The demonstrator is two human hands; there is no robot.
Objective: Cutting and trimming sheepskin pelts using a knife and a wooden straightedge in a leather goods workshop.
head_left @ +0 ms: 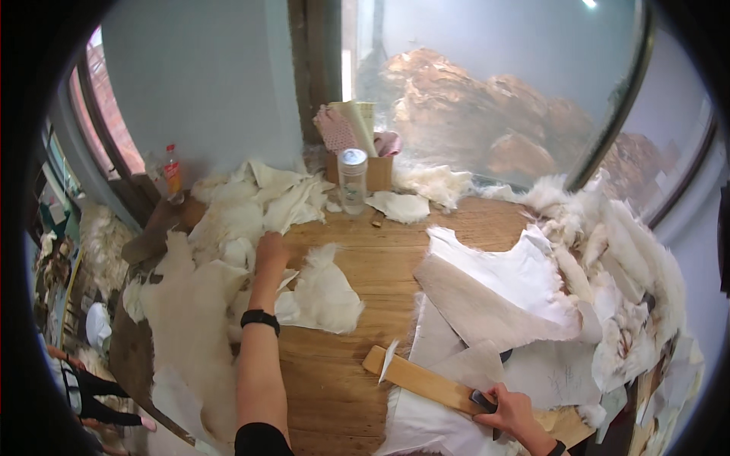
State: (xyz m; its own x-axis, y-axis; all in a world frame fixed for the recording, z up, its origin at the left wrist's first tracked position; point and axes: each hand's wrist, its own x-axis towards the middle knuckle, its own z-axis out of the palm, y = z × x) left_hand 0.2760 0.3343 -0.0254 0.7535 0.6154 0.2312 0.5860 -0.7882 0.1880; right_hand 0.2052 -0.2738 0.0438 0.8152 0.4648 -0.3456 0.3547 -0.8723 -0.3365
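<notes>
My left hand [272,249] reaches out to the pale fur pieces [255,194] heaped at the back left. Its fingers point away from me and are mostly hidden, so whether it grips a piece is unclear. In front of me on the right, my right hand [511,412] is closed on a small dark flat tool [482,400], whose exact kind does not show. That tool lies across the near end of a long wooden strip [426,380]. A thin white sliver [388,362] rests on the strip's far end. Under the strip lie white and greyish hide panels [487,304].
A wooden table [357,258] carries a loose fur piece [327,292], a large hide [190,319] at left and a fur heap [623,273] at right. A clear lidded jar [353,182], a cardboard box [380,173] and a red-capped bottle [172,176] stand behind. Another person [84,387] is far left.
</notes>
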